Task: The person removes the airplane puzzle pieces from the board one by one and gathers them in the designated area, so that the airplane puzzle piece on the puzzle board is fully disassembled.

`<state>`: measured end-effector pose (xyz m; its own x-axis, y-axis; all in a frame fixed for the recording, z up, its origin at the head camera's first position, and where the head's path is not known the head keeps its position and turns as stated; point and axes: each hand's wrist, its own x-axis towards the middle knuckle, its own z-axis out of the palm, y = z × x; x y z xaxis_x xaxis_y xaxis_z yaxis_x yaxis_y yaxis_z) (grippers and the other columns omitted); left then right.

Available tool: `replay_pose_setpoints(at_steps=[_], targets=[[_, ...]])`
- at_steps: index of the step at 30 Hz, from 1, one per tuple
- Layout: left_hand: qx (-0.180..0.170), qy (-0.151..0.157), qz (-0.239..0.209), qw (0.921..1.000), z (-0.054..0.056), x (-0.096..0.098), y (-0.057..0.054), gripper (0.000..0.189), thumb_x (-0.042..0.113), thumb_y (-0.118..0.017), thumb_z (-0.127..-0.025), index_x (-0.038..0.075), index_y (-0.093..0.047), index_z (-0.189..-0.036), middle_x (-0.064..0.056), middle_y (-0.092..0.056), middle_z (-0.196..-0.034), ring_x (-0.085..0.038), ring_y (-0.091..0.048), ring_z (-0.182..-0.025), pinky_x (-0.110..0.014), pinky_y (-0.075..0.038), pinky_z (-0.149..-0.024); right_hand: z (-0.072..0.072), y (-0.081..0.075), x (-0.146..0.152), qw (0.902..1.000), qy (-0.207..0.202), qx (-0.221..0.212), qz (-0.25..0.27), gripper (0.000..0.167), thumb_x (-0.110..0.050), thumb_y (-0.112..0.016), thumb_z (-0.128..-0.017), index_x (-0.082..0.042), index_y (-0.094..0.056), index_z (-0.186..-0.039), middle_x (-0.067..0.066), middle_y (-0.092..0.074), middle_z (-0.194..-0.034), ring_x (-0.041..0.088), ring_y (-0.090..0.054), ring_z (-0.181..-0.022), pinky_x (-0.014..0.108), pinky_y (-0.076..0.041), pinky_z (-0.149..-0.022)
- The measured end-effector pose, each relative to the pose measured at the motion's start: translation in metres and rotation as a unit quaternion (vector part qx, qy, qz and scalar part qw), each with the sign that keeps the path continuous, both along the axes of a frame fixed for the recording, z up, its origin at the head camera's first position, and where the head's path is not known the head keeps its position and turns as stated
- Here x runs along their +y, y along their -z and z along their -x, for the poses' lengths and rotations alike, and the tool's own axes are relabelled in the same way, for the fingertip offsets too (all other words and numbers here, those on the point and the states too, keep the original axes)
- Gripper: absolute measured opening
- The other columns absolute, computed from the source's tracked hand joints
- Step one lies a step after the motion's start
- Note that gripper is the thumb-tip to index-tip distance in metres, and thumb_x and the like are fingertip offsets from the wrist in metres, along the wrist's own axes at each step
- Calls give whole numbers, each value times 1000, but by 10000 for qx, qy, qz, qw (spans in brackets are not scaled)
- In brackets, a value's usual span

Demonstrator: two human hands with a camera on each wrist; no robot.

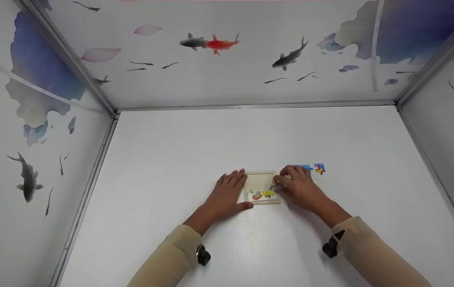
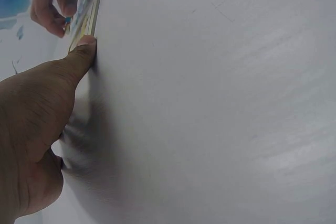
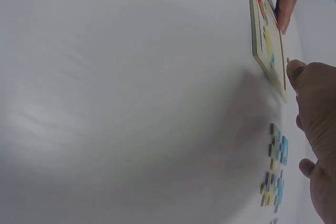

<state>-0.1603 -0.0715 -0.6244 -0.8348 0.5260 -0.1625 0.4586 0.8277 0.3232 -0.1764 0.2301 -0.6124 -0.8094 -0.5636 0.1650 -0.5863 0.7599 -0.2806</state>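
We saw the left hand [image 1: 227, 196], fingers extended, against the tray [image 1: 266, 202]; the right hand [image 1: 301, 189] pinched a piece [image 2: 67, 21] between its fingers, one we judged light, stiff, best held edgewise.

Booth [image 1: 450, 131], fish-printed walls [image 1: 227, 75], metal frame [image 1: 69, 56]

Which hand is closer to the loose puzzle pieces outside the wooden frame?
Right: the right hand is beside the puzzle pieces, partly hiding them in the head view. The left hand is farther, at the left edge of the wooden frame.
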Motion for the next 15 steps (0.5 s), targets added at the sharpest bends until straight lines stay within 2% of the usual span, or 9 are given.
replay_pose_setpoints(at_steps=[8, 15], targets=[[-102, -45, 34, 9999, 0, 0, 1, 101, 72, -58, -105, 13, -20, -178, -3, -14, -185, -25, -13, -171, -51, -15, -137, -6, -1, 26, 9996, 104, 273, -16, 36, -5, -86, -96, -15, -77, -129, 11, -63, -123, 40, -58, -123, 64, -44, -105], [-59, -3, 65, 10000, 0, 0, 0, 101, 72, -56, -106, 11, -20, -178, -4, -15, -185, -25, -14, -171, -51, -16, -136, -10, 0, 50, 9987, 314, 378, 110, 37, -3, -88, -94, -17, -77, -126, 13, -61, -125, 41, -55, -123, 70, -45, -102]])
